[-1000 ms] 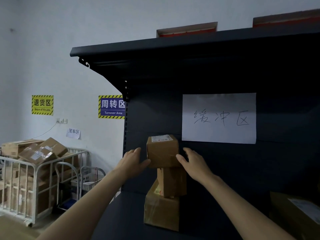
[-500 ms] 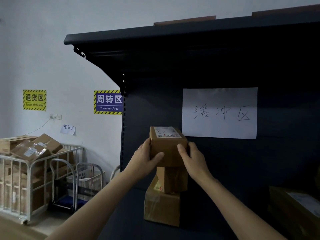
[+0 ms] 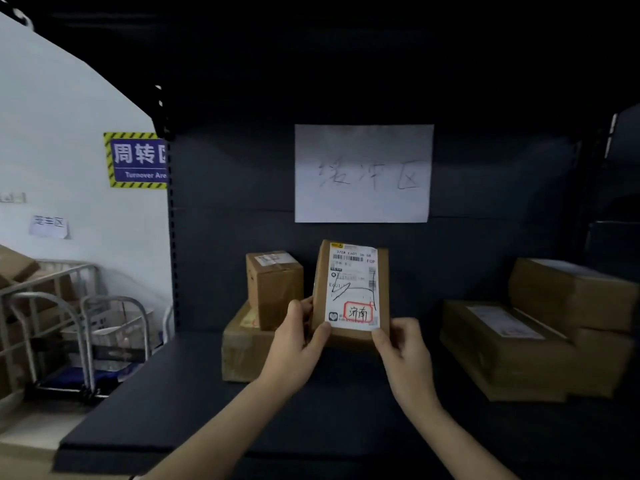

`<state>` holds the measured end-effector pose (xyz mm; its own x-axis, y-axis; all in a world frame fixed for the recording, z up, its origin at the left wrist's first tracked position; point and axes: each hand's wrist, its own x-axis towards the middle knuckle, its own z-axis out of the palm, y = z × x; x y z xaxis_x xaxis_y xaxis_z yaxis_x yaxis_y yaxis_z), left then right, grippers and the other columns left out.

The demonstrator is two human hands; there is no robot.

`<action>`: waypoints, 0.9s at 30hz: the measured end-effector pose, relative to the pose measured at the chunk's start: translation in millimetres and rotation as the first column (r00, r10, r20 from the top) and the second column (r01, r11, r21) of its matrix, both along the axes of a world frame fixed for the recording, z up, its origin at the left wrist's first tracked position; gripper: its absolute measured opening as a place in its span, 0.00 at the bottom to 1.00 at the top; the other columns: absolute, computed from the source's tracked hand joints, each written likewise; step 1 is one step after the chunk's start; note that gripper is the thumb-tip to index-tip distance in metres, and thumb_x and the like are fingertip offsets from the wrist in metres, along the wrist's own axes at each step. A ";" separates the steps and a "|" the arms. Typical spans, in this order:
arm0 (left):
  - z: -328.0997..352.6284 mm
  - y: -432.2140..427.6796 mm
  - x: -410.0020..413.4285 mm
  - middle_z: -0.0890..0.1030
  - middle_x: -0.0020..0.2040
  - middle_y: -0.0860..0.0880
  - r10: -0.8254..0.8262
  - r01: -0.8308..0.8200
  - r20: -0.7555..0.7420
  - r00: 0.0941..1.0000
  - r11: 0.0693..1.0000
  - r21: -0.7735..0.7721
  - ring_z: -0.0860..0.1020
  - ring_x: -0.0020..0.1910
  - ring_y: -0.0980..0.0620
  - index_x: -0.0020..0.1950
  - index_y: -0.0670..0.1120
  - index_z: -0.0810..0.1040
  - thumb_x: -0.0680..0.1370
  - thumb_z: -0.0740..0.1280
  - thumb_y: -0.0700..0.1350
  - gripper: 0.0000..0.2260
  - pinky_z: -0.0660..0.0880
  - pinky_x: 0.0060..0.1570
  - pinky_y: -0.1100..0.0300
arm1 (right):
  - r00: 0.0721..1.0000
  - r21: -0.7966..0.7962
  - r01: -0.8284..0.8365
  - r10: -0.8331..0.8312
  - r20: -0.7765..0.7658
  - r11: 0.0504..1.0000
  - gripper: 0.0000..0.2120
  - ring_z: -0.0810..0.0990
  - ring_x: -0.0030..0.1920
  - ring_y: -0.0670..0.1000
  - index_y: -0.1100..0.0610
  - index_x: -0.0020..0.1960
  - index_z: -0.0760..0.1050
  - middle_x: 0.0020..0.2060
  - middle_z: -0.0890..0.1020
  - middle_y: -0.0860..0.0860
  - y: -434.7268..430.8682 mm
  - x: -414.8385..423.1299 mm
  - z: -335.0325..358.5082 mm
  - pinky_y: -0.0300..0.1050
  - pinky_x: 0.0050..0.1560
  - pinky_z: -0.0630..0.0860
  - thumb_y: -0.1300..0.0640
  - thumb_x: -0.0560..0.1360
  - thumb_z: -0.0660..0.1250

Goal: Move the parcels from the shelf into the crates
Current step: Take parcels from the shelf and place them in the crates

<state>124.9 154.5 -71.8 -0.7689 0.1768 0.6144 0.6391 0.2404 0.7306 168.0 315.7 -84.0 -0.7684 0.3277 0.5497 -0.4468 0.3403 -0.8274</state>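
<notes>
Cardboard, brown and taped, makes up the parcel [image 3: 349, 296] held just below the centre of the frame, in front of the dark shelf [image 3: 166, 410]. Both hands hold it by its lower end. The left hand [image 3: 298, 341] has its thumb on the lower left corner of the front face with the fingers wrapped behind. The right hand [image 3: 403, 355] pinches the lower right corner the same way.

Gripping low leaves the white label [image 3: 353, 282] uncovered. That, I judge, is the point: the destination in the red stamp [image 3: 358, 311] can be read before a crate is chosen.

The parcel's long axis runs up the frame. Its broad labelled face is turned to the camera, and its top end leans slightly toward the back panel [image 3: 225, 237]; the print reads upright. It seems lifted clear of the shelf board, though the hands hide its bottom edge, so I cannot be sure.

Just left of it a small box [image 3: 273, 289] stands on a larger box [image 3: 242, 351]. At the right of the frame lie stacked boxes [image 3: 519, 341], well apart from the parcel. A paper sheet [image 3: 362, 173] hangs on the panel above. At the left edge stands a wire cage trolley [image 3: 52, 299] with cartons. No crates are in view, so the carry is yet to come.
</notes>
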 end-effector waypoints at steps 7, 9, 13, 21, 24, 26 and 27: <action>-44.1 36.6 -7.5 0.73 0.59 0.58 0.015 0.013 0.129 0.992 0.977 -0.215 0.71 0.60 0.62 0.60 0.48 0.66 0.75 0.68 0.41 0.17 0.70 0.54 0.72 | 0.961 0.155 0.053 -0.092 0.262 0.987 0.24 0.73 0.57 0.41 0.53 0.66 0.66 0.55 0.74 0.41 39.3 -2.5 -41.9 0.33 0.55 0.71 0.60 0.73 0.69; -55.2 43.2 -9.0 0.75 0.60 0.54 0.082 -0.027 0.161 0.984 0.949 -0.315 0.73 0.59 0.60 0.60 0.47 0.66 0.74 0.69 0.42 0.17 0.70 0.53 0.71 | 0.931 0.199 0.066 -0.132 0.340 0.978 0.28 0.73 0.61 0.44 0.54 0.69 0.64 0.60 0.75 0.45 42.9 -6.9 -54.3 0.41 0.62 0.72 0.60 0.72 0.70; -68.6 49.8 -13.4 0.76 0.60 0.51 0.180 -0.076 0.208 0.961 0.901 -0.428 0.76 0.58 0.56 0.54 0.50 0.64 0.75 0.69 0.42 0.15 0.73 0.53 0.67 | 0.892 0.291 0.101 -0.216 0.398 0.951 0.29 0.73 0.64 0.48 0.54 0.68 0.63 0.63 0.75 0.49 43.9 -16.2 -64.9 0.44 0.63 0.73 0.59 0.71 0.71; -69.5 42.4 -14.5 0.66 0.71 0.49 0.251 -0.191 -0.029 0.968 0.650 -0.735 0.65 0.71 0.52 0.69 0.47 0.62 0.77 0.64 0.50 0.23 0.64 0.68 0.58 | 0.816 0.489 0.065 -0.328 0.476 0.870 0.32 0.71 0.66 0.48 0.54 0.72 0.58 0.68 0.69 0.50 53.3 -15.6 -70.1 0.42 0.64 0.70 0.56 0.73 0.69; -65.5 29.6 -16.8 0.59 0.75 0.47 0.288 -0.321 -0.195 0.938 0.501 -0.804 0.55 0.75 0.50 0.72 0.47 0.59 0.78 0.61 0.53 0.25 0.50 0.74 0.55 | 0.767 0.697 0.032 -0.464 0.442 0.717 0.32 0.68 0.68 0.50 0.56 0.74 0.53 0.71 0.64 0.52 54.3 -2.1 -68.8 0.41 0.66 0.67 0.49 0.76 0.64; -65.4 21.4 -16.4 0.58 0.76 0.46 0.303 -0.352 -0.233 0.924 0.434 -0.829 0.53 0.76 0.48 0.73 0.46 0.59 0.78 0.60 0.55 0.26 0.48 0.75 0.54 | 0.779 0.792 0.011 -0.501 0.376 0.611 0.30 0.66 0.69 0.50 0.56 0.74 0.55 0.71 0.63 0.51 52.2 6.7 -69.2 0.41 0.68 0.64 0.46 0.77 0.60; -66.5 17.6 -15.8 0.58 0.76 0.46 0.303 -0.359 -0.246 0.921 0.410 -0.839 0.53 0.76 0.48 0.73 0.46 0.58 0.78 0.59 0.56 0.27 0.48 0.75 0.53 | 0.794 0.815 0.004 -0.497 0.350 0.580 0.29 0.65 0.69 0.50 0.56 0.74 0.55 0.71 0.63 0.51 50.4 10.7 -69.3 0.41 0.69 0.63 0.45 0.78 0.59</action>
